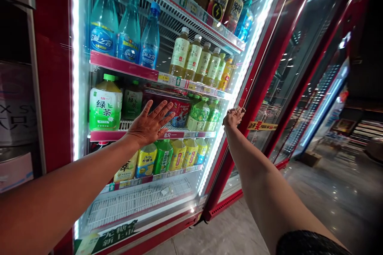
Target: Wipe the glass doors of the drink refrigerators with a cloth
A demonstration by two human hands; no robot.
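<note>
- The left hand (149, 124) lies flat at centre frame, fingers spread wide, palm pressed against the glass door (140, 191) of the cooler; it grips nothing
- The right hand (232, 117), right of centre, is curled at the door's right edge, bunched around a small pale cloth (238, 108); fingers closed on it
- The door is clear glass in a red frame (52, 87), lit by white strips down both sides; it fills the left and middle of the frame, and reflections streak its surface
- Behind the glass, upper left: three blue water bottles (128, 32) on a red shelf; to their right, a row of pale yellow-green tea bottles (197, 57)
- Middle left: a fat green tea jug (105, 103) with a white label, just left of the left hand; red cans (179, 112) sit behind the fingertips
- Below the hand: yellow and green bottles (176, 153) in a row; beneath them, a bare white wire rack (137, 201)
- Far right: a second glass door (302, 63), angled away; grey floor (329, 199) lower right
</note>
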